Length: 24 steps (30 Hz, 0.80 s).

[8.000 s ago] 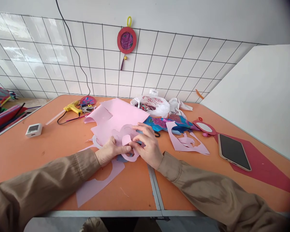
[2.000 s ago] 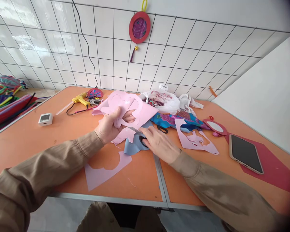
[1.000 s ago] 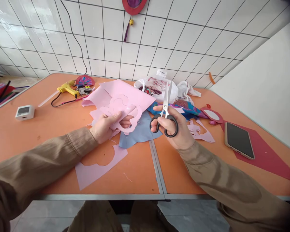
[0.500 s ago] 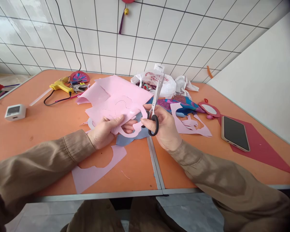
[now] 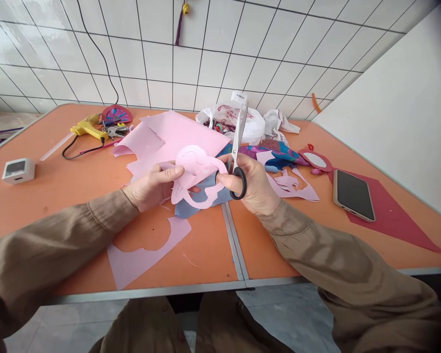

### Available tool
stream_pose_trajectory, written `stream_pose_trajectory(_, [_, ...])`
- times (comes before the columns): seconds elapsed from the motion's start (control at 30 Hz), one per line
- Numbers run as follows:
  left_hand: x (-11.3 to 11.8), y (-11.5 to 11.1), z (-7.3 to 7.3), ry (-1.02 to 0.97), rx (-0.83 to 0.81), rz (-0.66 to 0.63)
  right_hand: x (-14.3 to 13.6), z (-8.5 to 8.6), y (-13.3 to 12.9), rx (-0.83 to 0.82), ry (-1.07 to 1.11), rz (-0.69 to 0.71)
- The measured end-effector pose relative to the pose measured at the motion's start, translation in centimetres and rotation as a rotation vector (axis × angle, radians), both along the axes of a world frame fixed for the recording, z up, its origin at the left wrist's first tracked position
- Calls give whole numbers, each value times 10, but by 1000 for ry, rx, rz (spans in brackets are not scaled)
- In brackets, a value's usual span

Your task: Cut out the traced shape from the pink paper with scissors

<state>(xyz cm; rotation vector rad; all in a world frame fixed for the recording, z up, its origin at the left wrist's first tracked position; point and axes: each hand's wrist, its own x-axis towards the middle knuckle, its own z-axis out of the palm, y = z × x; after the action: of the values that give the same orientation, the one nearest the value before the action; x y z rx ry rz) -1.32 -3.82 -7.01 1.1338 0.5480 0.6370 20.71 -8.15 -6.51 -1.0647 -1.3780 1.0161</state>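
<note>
A pink sheet cutout [image 5: 191,156] with a wavy outline and a curved strip is held over the table. My left hand [image 5: 152,185] pinches its left side, thumb on top and fingers beneath. In my right hand [image 5: 255,184] are scissors [image 5: 238,139] with black handles, blades pointing up and away from the cutout. That hand's thumb and forefinger also touch the right end of the pink strip. Beneath the cutout lies a blue-grey piece [image 5: 191,210], partly covered. Behind it is a large pink sheet [image 5: 180,128].
A pink offcut [image 5: 147,260] lies near the front edge, another pink scrap [image 5: 297,189] at right. Further right, a phone [image 5: 354,195] rests on red sheet [image 5: 397,211]. A yellow glue gun [image 5: 90,128], keys [image 5: 115,131] and white device [image 5: 19,170] are at left; a plastic bag [image 5: 252,125] stands behind.
The pink cutout has turned in my hands, so more of its rounded upper part shows apart from the large sheet. My left hand has shifted slightly left and up. The camera view has moved a little.
</note>
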Motion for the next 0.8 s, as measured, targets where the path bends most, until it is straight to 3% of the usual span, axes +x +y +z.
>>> stream_pose_trajectory(0.2, [10, -14, 8, 118, -7, 156, -1, 6, -2, 5, -16, -4])
stream_pose_trajectory(0.4, [2, -9, 3, 112, 103, 275, 18, 24, -12, 79, -69, -34])
stream_pose_trajectory(0.63, [2, -7, -1, 102, 78, 417, 27, 26, -25, -89, -57, 290])
stream_pose_trajectory(0.8, [3, -9, -2, 64, 58, 368, 32, 20, -21, -93, -139, 493])
